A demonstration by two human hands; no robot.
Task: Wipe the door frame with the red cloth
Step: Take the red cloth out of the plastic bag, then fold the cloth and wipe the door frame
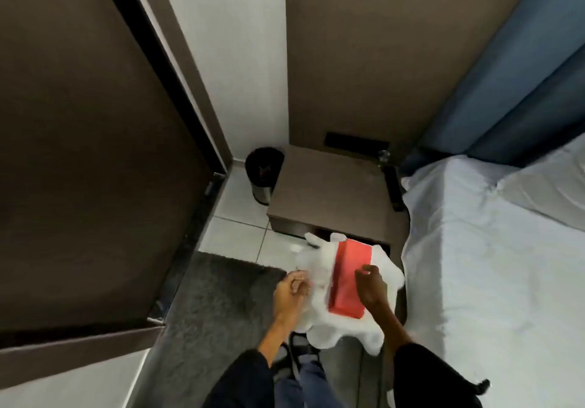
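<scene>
Red cloth [348, 279] lies folded into a neat oblong on top of a white fluffy bundle [345, 319], low in the near middle of the scene, between the two hands and just in front of the bedside cabinet [329, 192]. Its crisp edges suggest a thin, tightly folded fabric: light, soft, likely to flop open once lifted by one end. I would judge it best taken across the short width near the middle, thumb on one long edge and fingers on the other, so the folds stay together and give a firm pad for wiping.

Right hand [372, 287] hovers at the cloth's right edge, its grip narrow and curled, fingertips close to the red but whether they touch it I cannot tell. Left hand [291, 292] is at the left side of the white bundle, grip closed on its fluffy edge and seemingly steadying or carrying it. The bundle looks soft and bulky, so the cloth could slide off if it tips.

Farther out, a grey mat [215, 306] covers the floor to the left, a small black bin [262, 170] stands far left of the cabinet, and the bed [490, 265] fills the right. The door frame [177, 69] runs up the left beside the dark door [79, 154], well apart from the cloth, so wiping has not begun.
</scene>
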